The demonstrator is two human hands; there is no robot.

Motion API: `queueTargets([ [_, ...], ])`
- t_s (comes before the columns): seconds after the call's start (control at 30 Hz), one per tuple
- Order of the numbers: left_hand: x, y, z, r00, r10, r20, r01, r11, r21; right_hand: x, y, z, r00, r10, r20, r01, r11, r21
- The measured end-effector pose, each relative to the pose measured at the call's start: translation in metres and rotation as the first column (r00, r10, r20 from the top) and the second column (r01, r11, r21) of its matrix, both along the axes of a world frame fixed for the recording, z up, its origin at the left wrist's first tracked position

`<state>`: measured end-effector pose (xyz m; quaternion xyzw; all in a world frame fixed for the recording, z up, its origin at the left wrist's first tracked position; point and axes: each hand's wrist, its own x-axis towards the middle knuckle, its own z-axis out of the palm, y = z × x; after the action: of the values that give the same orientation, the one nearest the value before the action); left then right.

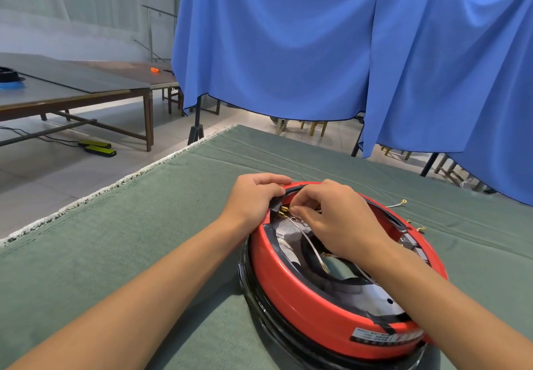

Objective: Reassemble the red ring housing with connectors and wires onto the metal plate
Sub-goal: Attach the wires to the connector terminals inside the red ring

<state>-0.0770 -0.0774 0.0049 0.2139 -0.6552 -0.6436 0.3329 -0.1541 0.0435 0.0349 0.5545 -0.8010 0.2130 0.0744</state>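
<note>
While the glossy red plastic ring housing (323, 306) is lying on the green felt-like table cloth (144, 225), the head camera is showing both hands working at the housing's far-left rim. The left hand (253, 199) is gripping that rim, its fingers curling over the black inner band, so it is steadying the housing. Just inside the rim, the right hand (331, 219) is pinching something small next to a small brass-coloured connector (284, 211), thumb and forefinger closing together; what exactly the fingertips are holding is too small to tell.

Judging by this, the step in hand is seating a terminal on the black bracket at the rim. The next move is probably calling for a straight, gentle push while the left hand is bracing the housing, since the thin fitting looks easy to bend.

From the connector, a thin white sleeved wire (310, 243) is curving toward the housing's open centre, over dull, crinkled silver metal plate (281, 235) that is showing inside the ring. Beyond the housing's far-right side, a loose wire with a brass ring terminal (399, 203) is lying on the cloth. Under the housing, a shiny black round base (253, 292) is protruding on the near-left side.
</note>
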Motion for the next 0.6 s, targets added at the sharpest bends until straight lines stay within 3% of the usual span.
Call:
queueTargets([
  [0.4,0.0008,0.0001,0.0009,1.000,-0.005,0.006,0.005,1.000,-0.003,-0.0009,-0.0018,-0.0026,0.995,0.035,-0.096,-0.038,0.999,-0.031],
  [0.6,0.0017,-0.0011,0.0023,1.000,-0.007,0.031,0.009,0.998,-0.063,-0.0048,-0.0023,-0.0028,0.986,0.052,0.161,-0.046,0.998,-0.036],
])
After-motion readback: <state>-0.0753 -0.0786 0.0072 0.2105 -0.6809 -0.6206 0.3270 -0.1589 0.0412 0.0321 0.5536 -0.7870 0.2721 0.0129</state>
